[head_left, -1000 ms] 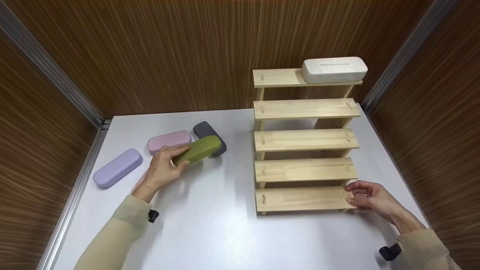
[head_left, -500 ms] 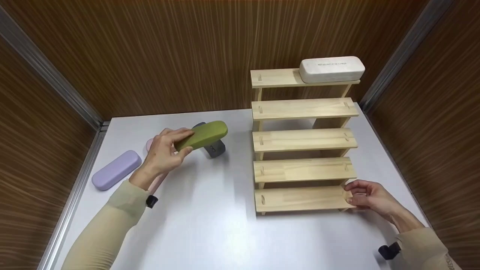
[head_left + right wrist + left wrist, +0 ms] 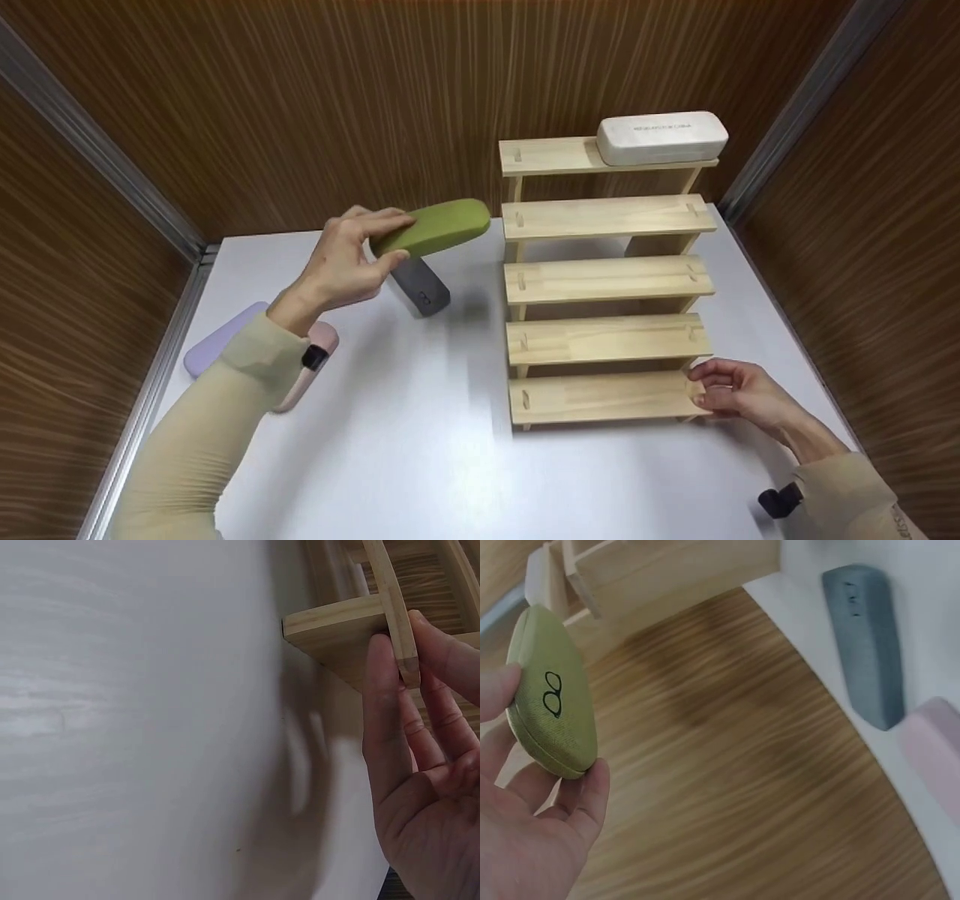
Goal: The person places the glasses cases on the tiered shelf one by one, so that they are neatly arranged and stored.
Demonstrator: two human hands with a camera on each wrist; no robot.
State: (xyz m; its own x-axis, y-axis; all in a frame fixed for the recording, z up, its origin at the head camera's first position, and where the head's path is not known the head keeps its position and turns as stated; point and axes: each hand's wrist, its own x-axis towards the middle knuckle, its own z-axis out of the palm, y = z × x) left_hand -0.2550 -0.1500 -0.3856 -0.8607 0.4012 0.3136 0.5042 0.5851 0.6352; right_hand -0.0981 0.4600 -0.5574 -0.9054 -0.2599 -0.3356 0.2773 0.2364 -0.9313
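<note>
My left hand (image 3: 349, 259) grips one end of a green glasses case (image 3: 442, 225), held up level with the upper part of a stepped wooden rack (image 3: 607, 341). In the left wrist view the green case (image 3: 559, 694) shows a small black glasses drawing, with the thumb on one face and fingers under its lower edge. My right hand (image 3: 750, 397) pinches the right end of the rack's lowest shelf. The right wrist view shows thumb and fingers on either side of that shelf board (image 3: 401, 630). A white glasses case (image 3: 664, 140) lies on the top shelf's right side.
A dark grey glasses case (image 3: 424, 289) lies on the white table (image 3: 420, 450) below the green one. At left are a lilac case (image 3: 217, 345) and a light pink case (image 3: 324, 341), partly covered by the left arm. Wood-grain panels (image 3: 337, 97) enclose the table.
My left hand has raised the green case and carried it rightward and back, from over the grey case toward the rack. The right hand stays on the lowest shelf.
</note>
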